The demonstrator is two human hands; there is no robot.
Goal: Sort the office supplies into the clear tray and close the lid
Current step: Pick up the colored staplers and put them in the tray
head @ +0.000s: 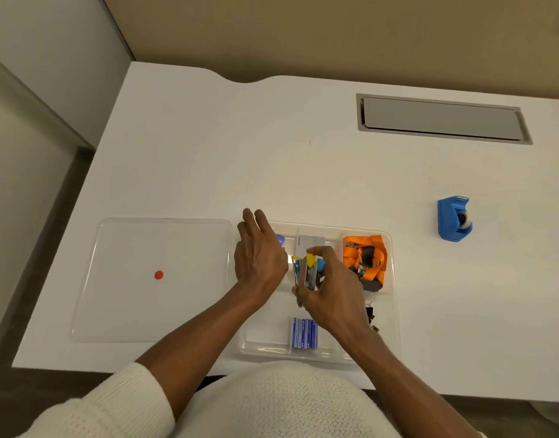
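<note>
The clear divided tray (393, 311) lies near the table's front edge. My right hand (331, 295) hovers over its middle compartment, shut on a bunch of colourful metal clips (306, 273). My left hand (260, 254) rests over the tray's left side, fingers spread, holding nothing that I can see. An orange lanyard (365, 257) fills the back right compartment. A blue staple box (304, 333) sits in the front middle. Black binder clips (370, 314) show by my right wrist. The clear lid (151, 279) with a red dot (159, 275) lies flat to the left of the tray.
A blue tape dispenser (454, 221) stands on the white table to the right, apart from the tray. A grey cable hatch (442, 118) is set into the far right of the table. A purple item (280, 239) peeks out beside my left hand.
</note>
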